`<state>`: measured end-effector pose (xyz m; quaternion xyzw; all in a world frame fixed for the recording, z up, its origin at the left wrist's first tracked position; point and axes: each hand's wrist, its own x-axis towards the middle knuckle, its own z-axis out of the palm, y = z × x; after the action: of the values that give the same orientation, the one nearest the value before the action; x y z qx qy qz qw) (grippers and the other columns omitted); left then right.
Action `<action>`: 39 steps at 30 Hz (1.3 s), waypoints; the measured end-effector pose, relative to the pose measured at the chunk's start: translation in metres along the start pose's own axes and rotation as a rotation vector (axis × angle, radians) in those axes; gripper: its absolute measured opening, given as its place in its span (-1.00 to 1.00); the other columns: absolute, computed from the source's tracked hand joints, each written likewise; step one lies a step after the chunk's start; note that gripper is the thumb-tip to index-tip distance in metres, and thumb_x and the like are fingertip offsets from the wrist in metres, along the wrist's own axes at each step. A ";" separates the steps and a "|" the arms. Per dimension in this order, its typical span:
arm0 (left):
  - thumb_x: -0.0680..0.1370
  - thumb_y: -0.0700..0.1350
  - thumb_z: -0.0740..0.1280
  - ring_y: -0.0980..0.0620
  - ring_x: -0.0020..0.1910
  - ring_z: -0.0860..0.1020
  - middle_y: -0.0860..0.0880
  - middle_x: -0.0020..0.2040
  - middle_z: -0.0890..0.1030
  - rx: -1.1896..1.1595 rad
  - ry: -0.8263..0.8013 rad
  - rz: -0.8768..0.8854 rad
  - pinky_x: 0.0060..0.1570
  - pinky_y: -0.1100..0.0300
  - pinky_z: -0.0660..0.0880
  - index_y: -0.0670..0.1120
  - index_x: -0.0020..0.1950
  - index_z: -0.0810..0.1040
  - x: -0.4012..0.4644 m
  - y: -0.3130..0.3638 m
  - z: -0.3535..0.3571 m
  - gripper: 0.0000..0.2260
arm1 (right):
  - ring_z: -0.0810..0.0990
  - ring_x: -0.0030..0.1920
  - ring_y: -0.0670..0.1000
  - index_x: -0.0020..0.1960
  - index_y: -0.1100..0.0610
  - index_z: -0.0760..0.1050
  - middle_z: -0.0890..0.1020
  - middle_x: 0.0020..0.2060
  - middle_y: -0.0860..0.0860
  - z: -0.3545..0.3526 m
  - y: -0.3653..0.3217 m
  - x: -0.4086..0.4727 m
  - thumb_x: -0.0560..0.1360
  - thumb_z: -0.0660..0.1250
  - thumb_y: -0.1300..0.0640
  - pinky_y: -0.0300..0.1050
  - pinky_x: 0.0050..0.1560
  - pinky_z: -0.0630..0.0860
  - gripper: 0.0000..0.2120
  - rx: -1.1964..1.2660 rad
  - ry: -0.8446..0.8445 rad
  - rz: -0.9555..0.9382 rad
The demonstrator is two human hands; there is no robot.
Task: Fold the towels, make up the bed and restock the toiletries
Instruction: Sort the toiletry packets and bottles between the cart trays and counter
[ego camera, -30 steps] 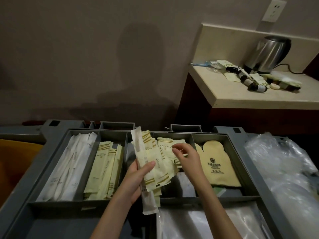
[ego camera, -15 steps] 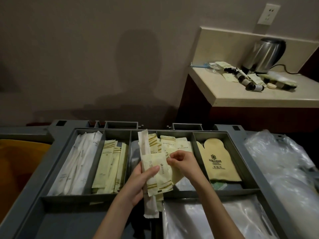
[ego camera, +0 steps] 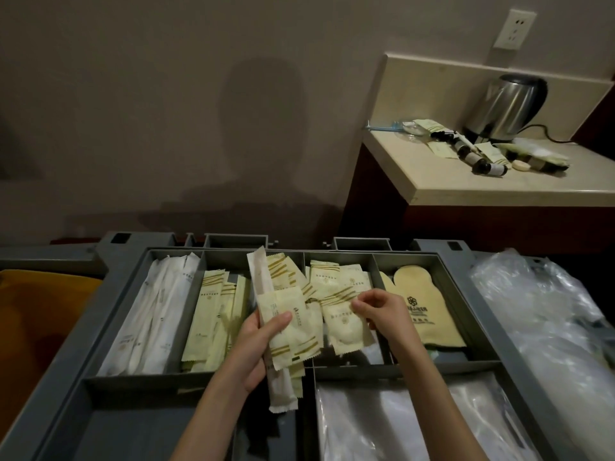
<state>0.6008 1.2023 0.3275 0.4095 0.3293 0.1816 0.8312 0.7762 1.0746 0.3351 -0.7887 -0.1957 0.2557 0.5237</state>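
over the tray (ego camera: pixel 447 294) — both hands gripping sachets (ego camera: pixel 293 331).

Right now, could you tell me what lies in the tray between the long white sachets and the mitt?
In the head view, two compartments of pale yellow packets, between white sachets and mitt; both hands work above them.

Both forearms are bare up to where they leave the view; no sleeve or cuff shows on either. The left hand (ego camera: pixel 258 347) wears no glove, ring or bracelet that I can see, and its thumbnail looks short and unpainted. The right hand (ego camera: pixel 382 314) is likewise ungloved, its wrist carrying no watch or band. Both arms look slim and smooth.
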 end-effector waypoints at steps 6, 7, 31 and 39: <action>0.48 -0.25 0.37 -0.07 -0.10 0.67 -0.09 -0.12 0.71 0.011 0.014 0.016 -0.19 0.01 0.64 -0.05 0.08 0.51 -0.003 0.000 -0.006 -0.78 | 0.60 -0.19 0.02 -0.13 0.22 0.56 0.63 -0.20 0.09 0.006 0.019 0.006 0.44 0.42 0.26 -0.26 -0.30 0.52 -0.95 -0.076 -0.012 0.102; 0.48 -0.25 0.37 -0.08 -0.09 0.67 -0.09 -0.11 0.70 0.012 0.012 0.013 -0.19 0.01 0.63 -0.05 0.09 0.51 -0.004 0.000 -0.005 -0.78 | 0.61 -0.18 0.02 -0.15 0.20 0.56 0.63 -0.20 0.09 0.009 0.022 0.007 0.44 0.42 0.25 -0.20 -0.24 0.56 -0.96 -0.116 -0.037 0.109; 0.33 -0.15 0.46 -0.12 0.03 0.65 -0.12 0.04 0.67 0.158 -0.171 -0.097 -0.01 -0.10 0.58 -0.07 0.24 0.46 -0.002 -0.009 0.013 -0.51 | 0.61 -0.11 -0.12 0.07 0.09 0.53 0.64 -0.11 0.00 0.021 -0.014 -0.010 0.52 0.32 0.16 -0.36 -0.25 0.51 -0.87 0.061 -0.078 -0.119; 0.41 -0.23 0.40 -0.13 -0.04 0.66 -0.15 -0.02 0.69 0.084 -0.083 -0.058 -0.18 -0.01 0.63 -0.09 0.17 0.49 0.000 -0.001 -0.002 -0.65 | 0.63 -0.16 -0.01 0.09 0.16 0.51 0.64 -0.19 0.11 0.007 0.002 -0.006 0.48 0.37 0.28 -0.31 -0.25 0.55 -0.79 0.066 0.048 -0.050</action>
<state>0.5993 1.2032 0.3255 0.4414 0.3135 0.1263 0.8312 0.7672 1.0756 0.3320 -0.7716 -0.1942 0.2299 0.5603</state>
